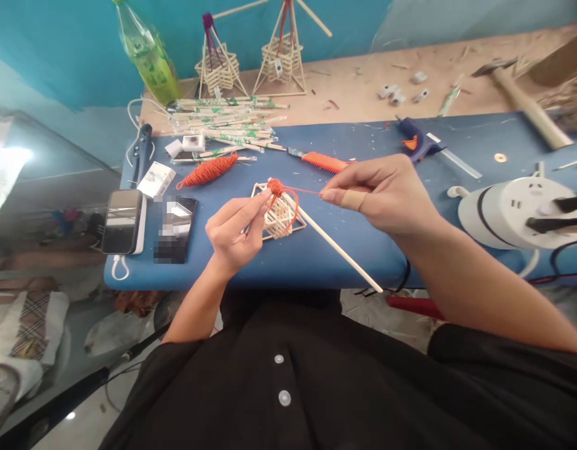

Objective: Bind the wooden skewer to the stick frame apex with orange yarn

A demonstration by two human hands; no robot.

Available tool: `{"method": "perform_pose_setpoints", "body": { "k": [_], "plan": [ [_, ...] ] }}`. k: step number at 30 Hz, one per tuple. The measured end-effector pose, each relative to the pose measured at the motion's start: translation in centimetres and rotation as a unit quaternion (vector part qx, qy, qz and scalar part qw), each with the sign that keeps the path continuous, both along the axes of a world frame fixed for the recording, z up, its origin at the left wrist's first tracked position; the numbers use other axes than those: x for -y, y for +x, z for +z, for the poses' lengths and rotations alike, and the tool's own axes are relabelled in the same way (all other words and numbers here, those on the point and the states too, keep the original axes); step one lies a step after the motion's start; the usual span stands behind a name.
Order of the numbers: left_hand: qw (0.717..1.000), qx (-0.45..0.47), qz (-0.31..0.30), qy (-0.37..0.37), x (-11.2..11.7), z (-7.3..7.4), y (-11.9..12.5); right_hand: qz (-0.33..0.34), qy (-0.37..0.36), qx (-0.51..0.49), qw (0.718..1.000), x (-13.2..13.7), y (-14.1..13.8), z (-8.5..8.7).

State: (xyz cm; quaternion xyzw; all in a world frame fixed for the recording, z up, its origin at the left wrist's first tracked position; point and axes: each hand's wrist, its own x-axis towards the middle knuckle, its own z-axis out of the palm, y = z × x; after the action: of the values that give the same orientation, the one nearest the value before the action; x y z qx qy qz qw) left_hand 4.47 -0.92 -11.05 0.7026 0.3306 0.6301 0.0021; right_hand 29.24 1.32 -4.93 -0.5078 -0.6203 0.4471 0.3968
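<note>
A small frame of wooden sticks lies on the blue table, with orange cord wound around its top joint and looping down its side. My left hand pinches the frame at that wound joint. My right hand, a tan bandage on one finger, pinches the free end of the cord and holds it taut to the right. A long wooden stick runs from the frame toward the table's near edge.
On the table are a skein of orange cord, a cutter with an orange handle, a glue gun, wrapped chopsticks, two phones, a power strip. Behind stand two finished stick pyramids, a green bottle, a hammer.
</note>
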Motion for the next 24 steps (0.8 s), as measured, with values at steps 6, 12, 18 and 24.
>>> {"method": "perform_pose_setpoints", "body": {
  "k": [6,12,18,24],
  "plan": [
    [1.0,0.006,0.001,-0.017,0.1,-0.2,-0.2,-0.043,-0.162,-0.174,0.97,1.1,-2.6,-2.5],
    [0.999,0.03,-0.013,-0.042,0.2,-0.5,-0.2,-0.035,-0.267,-0.248,0.931,3.1,-5.0,-4.0],
    [0.985,0.094,-0.069,-0.13,0.2,-0.7,-0.4,-0.059,-0.288,-0.261,0.919,4.8,-7.2,-4.7],
    [0.949,0.146,-0.136,-0.246,0.2,-1.3,-0.9,-0.067,-0.197,-0.17,0.963,5.9,-8.5,-4.1]
  ]
}}
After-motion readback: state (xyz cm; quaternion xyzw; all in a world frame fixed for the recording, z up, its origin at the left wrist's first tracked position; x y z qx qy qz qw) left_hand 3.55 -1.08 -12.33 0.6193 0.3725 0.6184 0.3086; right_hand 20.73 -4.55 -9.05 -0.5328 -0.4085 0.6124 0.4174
